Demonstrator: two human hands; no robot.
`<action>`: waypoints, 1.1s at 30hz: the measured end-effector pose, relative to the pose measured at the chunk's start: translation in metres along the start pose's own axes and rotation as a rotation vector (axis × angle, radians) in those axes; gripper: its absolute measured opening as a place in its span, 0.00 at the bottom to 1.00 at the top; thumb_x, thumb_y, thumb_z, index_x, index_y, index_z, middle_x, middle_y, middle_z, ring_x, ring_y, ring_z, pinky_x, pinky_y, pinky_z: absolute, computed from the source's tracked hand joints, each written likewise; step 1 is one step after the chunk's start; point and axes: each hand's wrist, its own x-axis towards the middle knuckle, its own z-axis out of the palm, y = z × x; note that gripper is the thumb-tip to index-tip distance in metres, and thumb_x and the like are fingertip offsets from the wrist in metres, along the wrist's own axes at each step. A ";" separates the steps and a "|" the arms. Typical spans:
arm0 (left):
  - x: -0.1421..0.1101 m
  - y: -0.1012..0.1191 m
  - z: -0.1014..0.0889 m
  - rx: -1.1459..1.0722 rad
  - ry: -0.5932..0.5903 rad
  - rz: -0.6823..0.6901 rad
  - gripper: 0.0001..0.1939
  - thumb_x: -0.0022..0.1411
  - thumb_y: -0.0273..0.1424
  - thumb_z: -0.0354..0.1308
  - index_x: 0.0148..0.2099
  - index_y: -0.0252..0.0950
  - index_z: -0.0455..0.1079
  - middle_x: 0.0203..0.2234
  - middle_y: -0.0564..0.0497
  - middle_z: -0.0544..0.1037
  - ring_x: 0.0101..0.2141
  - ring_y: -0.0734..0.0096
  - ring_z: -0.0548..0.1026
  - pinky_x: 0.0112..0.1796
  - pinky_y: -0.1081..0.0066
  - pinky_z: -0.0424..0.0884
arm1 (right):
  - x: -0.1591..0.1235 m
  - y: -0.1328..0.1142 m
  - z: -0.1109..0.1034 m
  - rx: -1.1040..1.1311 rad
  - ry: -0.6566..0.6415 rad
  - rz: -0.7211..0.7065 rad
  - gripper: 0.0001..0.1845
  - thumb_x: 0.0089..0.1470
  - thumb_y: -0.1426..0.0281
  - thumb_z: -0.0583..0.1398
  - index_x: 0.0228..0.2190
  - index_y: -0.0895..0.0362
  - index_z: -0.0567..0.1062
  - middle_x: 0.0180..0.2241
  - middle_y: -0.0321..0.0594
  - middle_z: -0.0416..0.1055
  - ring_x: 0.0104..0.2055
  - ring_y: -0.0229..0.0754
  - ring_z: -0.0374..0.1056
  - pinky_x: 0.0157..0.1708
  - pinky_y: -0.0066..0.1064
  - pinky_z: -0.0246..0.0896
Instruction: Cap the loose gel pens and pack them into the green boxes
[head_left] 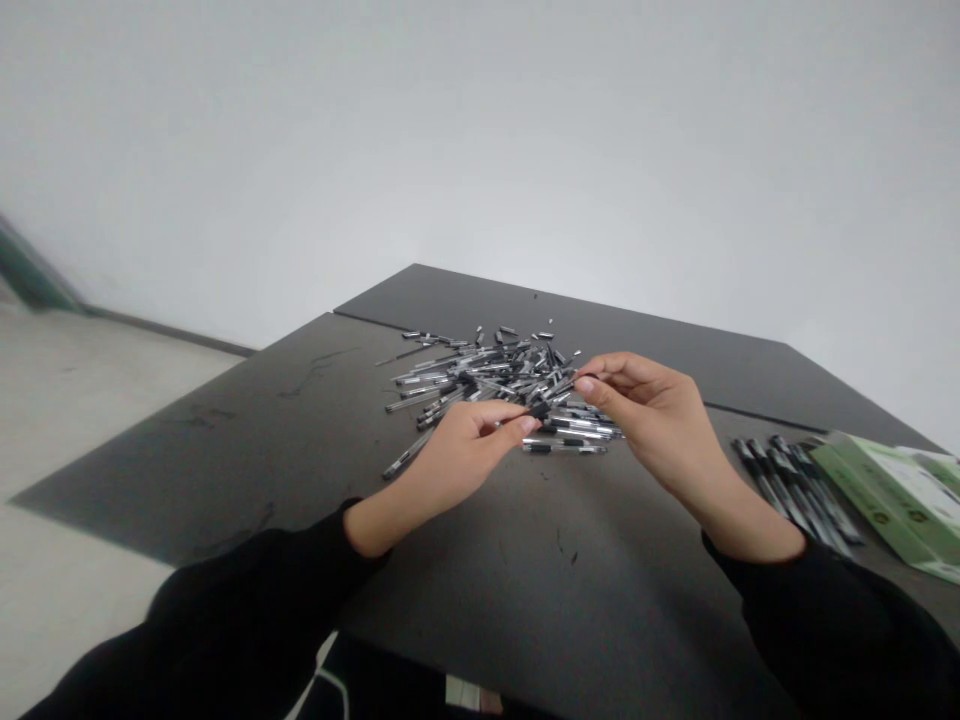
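Note:
A loose heap of clear pens with black grips and black caps [450, 378] lies in the middle of the dark table. In front of the heap, my left hand [476, 440] pinches a pen part with a black grip [538, 410] between thumb and forefinger. My right hand [645, 400] is a little higher and to the right, its thumb and fingers closed on a thin dark piece too small to name. The two hands are close together but apart. Just beneath them, a pen [564, 446] lies at the heap's near edge.
At the right, assembled-looking pens [795, 485] lie side by side in a bundle. Green and white boxes [892, 495] stand beside them. A seam crosses the dark table [300, 450], and a pale wall [480, 140] rises behind it. Small caps and bits are scattered beyond the heap.

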 end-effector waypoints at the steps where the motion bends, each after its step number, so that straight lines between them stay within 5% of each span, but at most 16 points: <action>1: 0.000 0.000 0.000 0.013 0.002 0.002 0.19 0.68 0.39 0.53 0.26 0.36 0.61 0.21 0.58 0.59 0.24 0.76 0.57 0.27 0.72 0.53 | 0.000 -0.001 -0.001 0.002 -0.006 0.002 0.17 0.50 0.53 0.71 0.33 0.54 0.81 0.29 0.39 0.77 0.31 0.41 0.70 0.31 0.33 0.64; 17: -0.007 -0.002 -0.005 0.124 -0.033 0.040 0.19 0.66 0.37 0.53 0.23 0.36 0.62 0.21 0.56 0.63 0.26 0.73 0.63 0.30 0.71 0.57 | -0.015 0.012 0.016 0.147 -0.030 0.104 0.20 0.41 0.54 0.75 0.30 0.55 0.81 0.28 0.39 0.78 0.30 0.40 0.71 0.31 0.32 0.65; 21: -0.007 0.005 0.012 0.036 -0.058 -0.001 0.17 0.67 0.39 0.52 0.27 0.36 0.66 0.19 0.57 0.65 0.24 0.73 0.64 0.29 0.72 0.60 | -0.036 0.004 0.016 0.217 -0.157 0.094 0.20 0.51 0.50 0.69 0.31 0.54 0.79 0.29 0.37 0.77 0.34 0.42 0.73 0.38 0.34 0.69; 24: -0.009 0.008 0.036 -0.052 -0.183 -0.009 0.16 0.70 0.39 0.49 0.33 0.36 0.70 0.23 0.54 0.71 0.26 0.71 0.70 0.31 0.71 0.67 | -0.057 0.006 0.013 0.205 -0.202 0.088 0.20 0.57 0.49 0.64 0.32 0.54 0.77 0.28 0.36 0.74 0.32 0.41 0.72 0.37 0.34 0.70; 26: -0.012 0.009 0.050 -0.091 -0.272 0.054 0.14 0.70 0.37 0.49 0.41 0.35 0.73 0.35 0.47 0.79 0.36 0.67 0.76 0.41 0.68 0.72 | -0.066 0.015 -0.002 0.112 -0.114 0.117 0.22 0.59 0.48 0.61 0.31 0.55 0.76 0.27 0.37 0.73 0.28 0.40 0.69 0.32 0.33 0.68; 29: -0.015 0.005 0.062 -0.099 -0.292 0.086 0.15 0.69 0.34 0.51 0.51 0.35 0.74 0.51 0.41 0.77 0.52 0.62 0.75 0.55 0.64 0.69 | -0.065 0.039 -0.056 -0.213 0.117 0.232 0.25 0.62 0.48 0.56 0.27 0.56 0.73 0.23 0.38 0.73 0.22 0.38 0.65 0.25 0.31 0.61; 33: -0.012 -0.006 0.058 -0.074 -0.276 -0.077 0.13 0.67 0.30 0.50 0.46 0.33 0.74 0.42 0.43 0.80 0.44 0.64 0.78 0.49 0.64 0.72 | -0.051 0.082 -0.146 -0.898 0.108 0.484 0.24 0.61 0.59 0.57 0.16 0.54 0.67 0.15 0.40 0.66 0.21 0.42 0.64 0.24 0.32 0.53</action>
